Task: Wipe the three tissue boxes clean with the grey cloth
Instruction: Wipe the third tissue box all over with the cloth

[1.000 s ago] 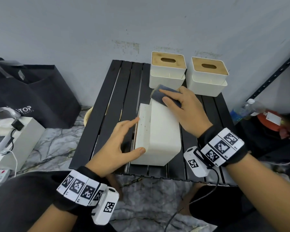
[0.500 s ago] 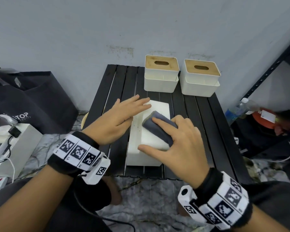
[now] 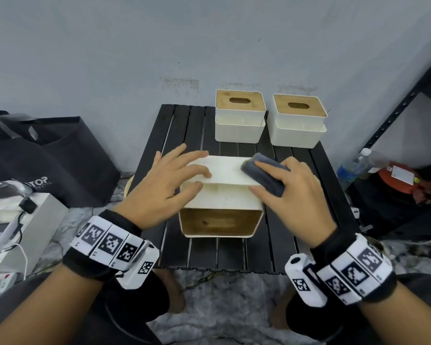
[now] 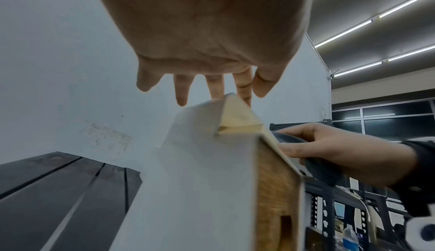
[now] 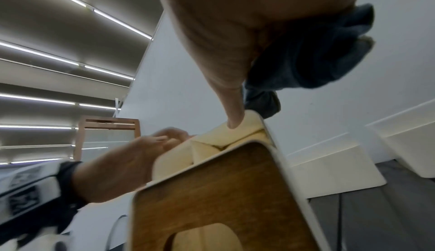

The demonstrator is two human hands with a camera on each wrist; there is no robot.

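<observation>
Tissue box (image 3: 222, 195) lies on its side on the slatted table (image 3: 174, 245), wooden lid facing the person, steadied by the flat, straight-fingered left hand (image 3: 159, 190) so the right hand (image 3: 291, 195), fingers pressing the grey cloth (image 3: 264, 178), can wipe its upturned wall. Two upright tissue boxes (image 3: 239, 130) wait behind.

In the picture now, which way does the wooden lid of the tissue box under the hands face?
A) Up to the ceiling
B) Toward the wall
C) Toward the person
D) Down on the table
C: the tissue box lies on its side, and its wooden lid with the slot faces the person.
</observation>
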